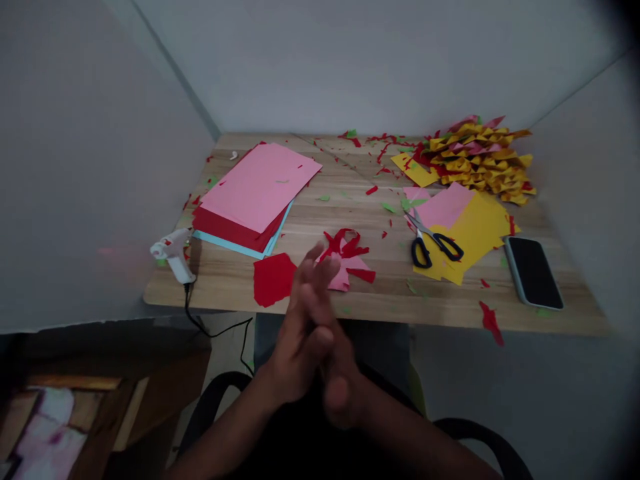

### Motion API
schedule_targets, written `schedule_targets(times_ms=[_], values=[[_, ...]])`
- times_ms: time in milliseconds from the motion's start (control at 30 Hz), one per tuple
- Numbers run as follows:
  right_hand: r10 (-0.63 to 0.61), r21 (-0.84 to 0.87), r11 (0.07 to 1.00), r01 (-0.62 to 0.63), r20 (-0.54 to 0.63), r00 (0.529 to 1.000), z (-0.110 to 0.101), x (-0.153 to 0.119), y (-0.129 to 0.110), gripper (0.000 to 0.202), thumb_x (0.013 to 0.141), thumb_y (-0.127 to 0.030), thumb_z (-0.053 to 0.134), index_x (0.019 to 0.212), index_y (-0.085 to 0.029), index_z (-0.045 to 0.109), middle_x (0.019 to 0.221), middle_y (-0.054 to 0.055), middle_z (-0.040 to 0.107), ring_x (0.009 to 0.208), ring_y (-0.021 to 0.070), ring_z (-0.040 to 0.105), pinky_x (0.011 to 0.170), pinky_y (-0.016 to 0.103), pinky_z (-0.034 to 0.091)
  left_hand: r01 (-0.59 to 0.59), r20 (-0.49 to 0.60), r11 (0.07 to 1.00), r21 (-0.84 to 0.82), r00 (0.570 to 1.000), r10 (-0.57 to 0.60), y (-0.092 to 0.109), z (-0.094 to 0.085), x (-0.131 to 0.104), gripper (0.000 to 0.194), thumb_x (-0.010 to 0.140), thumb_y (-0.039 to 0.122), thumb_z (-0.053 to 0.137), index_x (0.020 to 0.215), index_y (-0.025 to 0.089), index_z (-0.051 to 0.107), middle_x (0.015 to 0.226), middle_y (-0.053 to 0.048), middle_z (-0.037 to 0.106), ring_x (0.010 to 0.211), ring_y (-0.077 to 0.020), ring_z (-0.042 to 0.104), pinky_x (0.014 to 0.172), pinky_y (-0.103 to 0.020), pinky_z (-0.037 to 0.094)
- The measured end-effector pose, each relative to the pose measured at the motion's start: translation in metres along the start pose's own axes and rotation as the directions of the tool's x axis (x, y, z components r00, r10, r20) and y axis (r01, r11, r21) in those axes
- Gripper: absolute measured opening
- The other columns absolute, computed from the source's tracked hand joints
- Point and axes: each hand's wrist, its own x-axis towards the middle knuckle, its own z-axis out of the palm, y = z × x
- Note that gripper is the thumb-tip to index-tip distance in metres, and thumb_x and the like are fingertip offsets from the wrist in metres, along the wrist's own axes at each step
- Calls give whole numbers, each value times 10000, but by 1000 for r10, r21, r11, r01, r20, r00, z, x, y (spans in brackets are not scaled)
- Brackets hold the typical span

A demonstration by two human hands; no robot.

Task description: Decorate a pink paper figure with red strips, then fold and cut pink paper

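A dark-screened phone (535, 273) lies face up.

Plain grey walls (350, 73) stand on three sides of a light wood-grain table (350, 215), under dim light. Below it, a patch of pale floor (227, 347) shows near a chair's curved black armrests (480, 431).

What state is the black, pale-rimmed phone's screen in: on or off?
It looks off: the black, pale-rimmed phone lies face up, its screen plain dark, with no glow or picture showing.
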Motion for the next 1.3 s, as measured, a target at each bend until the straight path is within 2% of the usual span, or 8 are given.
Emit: schedule_targets(times_ms=[100,267,533,700,867,933,1100,1300], values=[[-99,-307,942,133,124,987,13,13,6,651,898,-732,501,1508,-534,388,1675,-192,202,1585,265,12,1289,547,50,41,-182,997,70,983,-27,-3,0,-21,669,961,645,430,1579,417,310,1646,-14,335,1560,-334,189,1258,-589,256],[-71,-61,996,69,-25,997,26,44,-13,792,919,-810,142,1609,-423,168,1654,14,340,1514,280,340,1181,612,333,96,-492,992,-84,862,-125,4,0,-31,586,989,471,538,1533,488,321,1669,35,288,1533,-255,294,1205,-482,394],[-37,-314,949,11,-77,996,30,47,-29,779,918,-808,260,1598,-444,154,1546,46,490,1381,312,491,1158,623,263,187,-374,939,-290,881,-291,8,-23,-22,443,871,496,719,1262,316,619,1235,-72,715,1061,-243,716,895,-384,612],[67,-178,982,-67,-10,998,33,42,-17,860,868,-857,54,1614,-430,51,1590,41,447,1387,303,507,1116,619,355,196,-372,917,-347,869,-326,9,-34,-14,281,774,455,819,798,226,657,820,-13,689,736,-154,660,696,-274,574],[146,56,987,-152,108,983,47,31,18,817,886,-838,223,1568,-397,312,1551,58,510,1449,296,448,1124,585,395,110,-493,959,-262,839,-231,-1,-63,-17,395,679,387,891,787,223,548,676,61,564,567,-90,517,542,-187,466],[195,100,973,-206,114,974,52,33,35,810,855,-846,351,1503,-366,428,1461,84,603,1417,306,492,1112,583,420,98,-584,981,-169,792,-180,-11,-82,-26,350,718,388,860,838,217,578,737,38,596,636,-100,552,596,-193,481],[408,-75,907,-414,-87,909,57,68,92,475,891,-659,559,1061,-232,678,1040,110,785,909,272,760,847,486,600,-51,-858,989,-142,504,-97,-13,-134,-51,296,703,197,832,829,212,565,757,52,463,659,-79,463,623,-183,430],[398,-251,880,-404,-76,914,70,127,158,412,681,-533,830,900,-203,718,964,62,780,1004,257,720,1039,455,501,-263,-637,696,-669,685,-354,18,-154,-72,322,615,89,716,845,217,531,736,58,303,585,-72,346,535,-191,385]])
